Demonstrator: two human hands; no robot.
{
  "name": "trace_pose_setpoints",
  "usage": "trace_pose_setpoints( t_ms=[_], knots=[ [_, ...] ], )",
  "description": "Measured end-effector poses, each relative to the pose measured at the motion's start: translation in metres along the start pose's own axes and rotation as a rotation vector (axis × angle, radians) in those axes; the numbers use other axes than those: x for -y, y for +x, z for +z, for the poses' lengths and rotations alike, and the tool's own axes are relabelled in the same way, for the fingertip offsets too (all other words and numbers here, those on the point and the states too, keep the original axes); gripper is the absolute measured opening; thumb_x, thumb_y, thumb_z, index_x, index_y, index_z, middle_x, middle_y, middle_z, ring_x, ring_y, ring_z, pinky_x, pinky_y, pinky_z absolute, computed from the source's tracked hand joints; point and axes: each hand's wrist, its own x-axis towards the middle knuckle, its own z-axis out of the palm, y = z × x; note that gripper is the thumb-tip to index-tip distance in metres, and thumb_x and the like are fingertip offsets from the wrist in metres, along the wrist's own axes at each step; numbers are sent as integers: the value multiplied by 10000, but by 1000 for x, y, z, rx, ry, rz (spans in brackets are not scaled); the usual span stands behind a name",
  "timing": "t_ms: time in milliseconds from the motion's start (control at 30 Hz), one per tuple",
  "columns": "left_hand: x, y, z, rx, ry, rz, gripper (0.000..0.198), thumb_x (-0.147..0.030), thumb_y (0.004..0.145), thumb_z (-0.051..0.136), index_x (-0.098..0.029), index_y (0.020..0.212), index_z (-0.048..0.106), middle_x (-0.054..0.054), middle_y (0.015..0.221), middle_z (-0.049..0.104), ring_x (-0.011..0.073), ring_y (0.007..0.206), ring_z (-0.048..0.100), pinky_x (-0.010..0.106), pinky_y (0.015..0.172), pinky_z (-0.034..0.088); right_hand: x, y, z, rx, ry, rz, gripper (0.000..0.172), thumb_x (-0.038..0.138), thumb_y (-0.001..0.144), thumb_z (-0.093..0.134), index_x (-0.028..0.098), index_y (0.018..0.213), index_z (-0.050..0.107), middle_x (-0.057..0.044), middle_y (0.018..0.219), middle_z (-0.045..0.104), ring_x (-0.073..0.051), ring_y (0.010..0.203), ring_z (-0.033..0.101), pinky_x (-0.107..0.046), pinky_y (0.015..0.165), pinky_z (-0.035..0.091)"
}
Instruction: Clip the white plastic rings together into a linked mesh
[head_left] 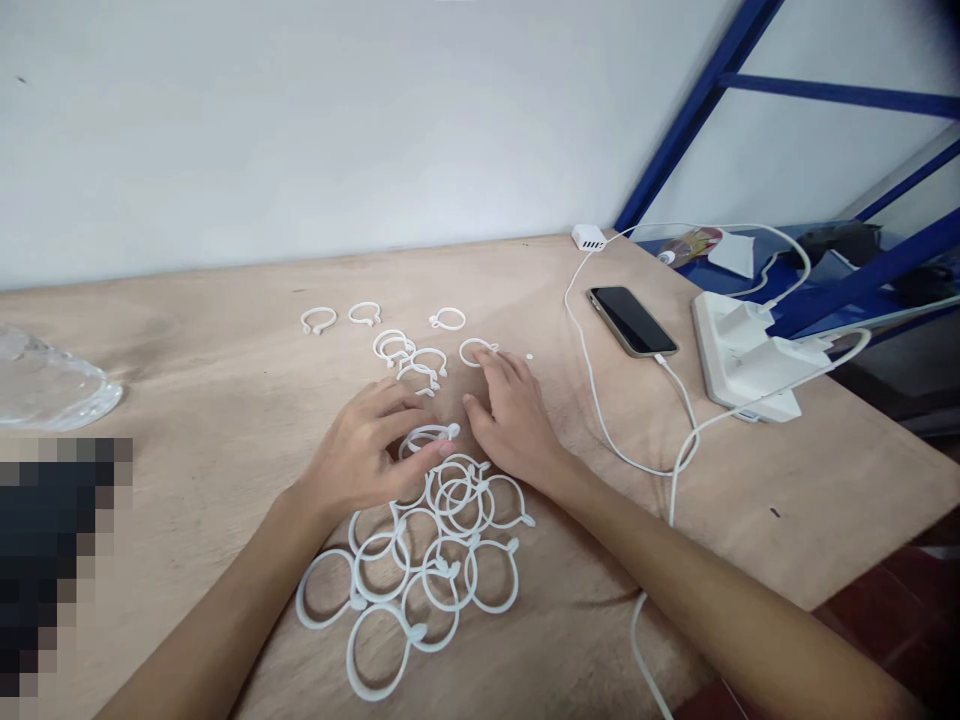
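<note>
White plastic rings (379,652), each with a small knob or tab, lie overlapping in a pile on the wooden table. My left hand (371,445) reaches over the pile's upper part, its thumb apart from the fingers, beside a ring (431,432). Fingers of my right hand (517,415) are stretched forward, the tips at the edge of a single smaller-looking ring (472,352). Beyond my hands lie several rings (394,347) with a gap in their loop, and three more, including one ring (319,320), sit farther back. The left fingertips are partly hidden.
To the right a phone (632,322) charges from a white power strip (742,365) by a looping cable (592,400). A small white hub (588,238) sits at the back edge. Clear plastic (52,385) lies at left. A blue metal frame (675,120) stands behind.
</note>
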Motion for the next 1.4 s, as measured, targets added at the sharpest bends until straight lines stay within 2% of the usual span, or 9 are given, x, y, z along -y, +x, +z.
trace_pose_setpoints(
  t_ms=[100, 200, 300, 467, 633, 800, 1000, 1100, 1400],
  knots=[
    [1, 0, -1, 6, -42, 0, 229, -225, 897, 533, -156, 755, 699, 81, 870, 641, 189, 838, 601, 357, 772, 493, 1, 0, 0, 51, -42, 16, 391, 153, 846, 507, 140, 1236, 532, -123, 1230, 609, -319, 1209, 435, -519, 1016, 362],
    [2, -1, 1, -59, -21, -47, 293, -169, 906, 490, -150, 668, 660, 87, 912, 633, 182, 895, 601, 331, 804, 495, 1, 1, 0, 17, -40, 16, 161, 146, 838, 541, 184, 941, 659, -94, 1024, 660, -288, 1026, 492, -473, 912, 423],
    [1, -2, 3, -103, 44, -106, 216, -165, 896, 511, -145, 746, 664, 84, 908, 626, 179, 902, 592, 320, 813, 499, 1, 0, 1, -52, -13, -33, 158, 154, 844, 570, 203, 741, 680, -71, 893, 659, -254, 935, 485, -429, 875, 429],
    [0, -1, 3, -118, 67, -139, 203, -254, 881, 577, -159, 1050, 635, 83, 1000, 655, 195, 952, 598, 330, 863, 494, 9, -6, -1, -64, -21, -263, 185, 97, 847, 551, 205, 853, 701, -63, 948, 662, -233, 936, 470, -428, 892, 404],
    [2, -1, 5, -34, 54, -138, 161, -273, 916, 515, -166, 937, 634, 53, 800, 644, 170, 757, 589, 299, 707, 487, 13, -8, -2, -37, 49, -424, 201, 93, 866, 526, 201, 813, 686, -65, 904, 660, -232, 940, 474, -420, 898, 423],
    [0, -1, 4, -77, 46, -179, 154, -242, 898, 501, -169, 833, 619, 36, 750, 636, 151, 706, 580, 270, 663, 467, 10, -8, 0, -57, 143, -448, 232, 83, 845, 558, 243, 935, 701, -52, 905, 658, -234, 986, 496, -433, 901, 444],
    [-3, 4, -2, -166, -27, -557, 221, -306, 836, 536, -173, 679, 617, -37, 568, 559, 104, 529, 525, 211, 512, 404, 8, -6, -1, -220, 238, -295, 324, 67, 781, 571, 203, 1067, 641, -91, 1020, 617, -233, 991, 555, -437, 903, 480],
    [-5, 5, -4, -129, -144, -640, 247, -322, 829, 518, -167, 689, 648, -37, 551, 582, 107, 502, 535, 204, 478, 399, 7, -3, -2, -164, 263, -189, 377, 74, 765, 602, 174, 1128, 608, -97, 1039, 631, -229, 993, 573, -411, 911, 493],
    [-1, 2, 0, -114, -21, -469, 248, -268, 832, 501, -184, 645, 640, -14, 607, 639, 134, 582, 575, 248, 560, 430, 7, -3, -1, -140, 379, -311, 241, 139, 795, 634, 209, 1024, 653, -43, 872, 680, -200, 908, 622, -377, 856, 509]
  ],
)
